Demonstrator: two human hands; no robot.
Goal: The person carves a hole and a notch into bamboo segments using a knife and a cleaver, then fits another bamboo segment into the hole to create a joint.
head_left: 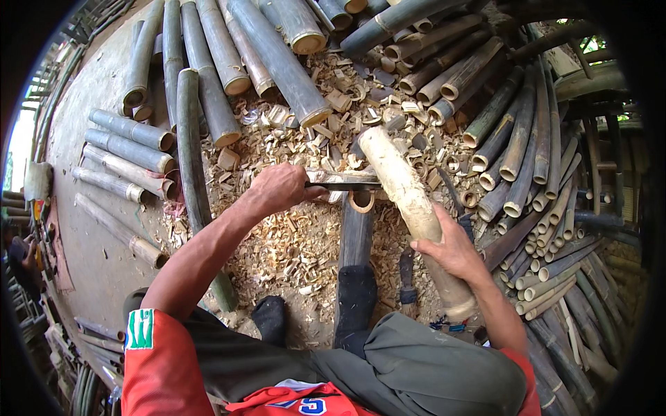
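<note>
My left hand (279,187) is closed around the handle of a knife (347,186), its dark flat blade lying level and pointing right. Just below the blade is a pale, round bamboo end (361,203). A dark bamboo pole (356,236) runs from there toward me, under my black-socked foot (356,288). In my right hand (451,244) is a thick, pale bamboo piece (399,177), tilted with its far end up and to the left. My thumb lies across its top, while the fingers underneath are mostly hidden. The blade's tip meets or passes close to this piece; I cannot tell which.
Wood chips (284,243) cover the ground. Long bamboo poles (277,62) lie at the back, and a curved green pole (191,152) lies by my left arm. Short bamboo lengths (128,149) rest at left. Stacked bamboo (524,139) fills the right. A dark-handled tool (407,277) lies near my foot.
</note>
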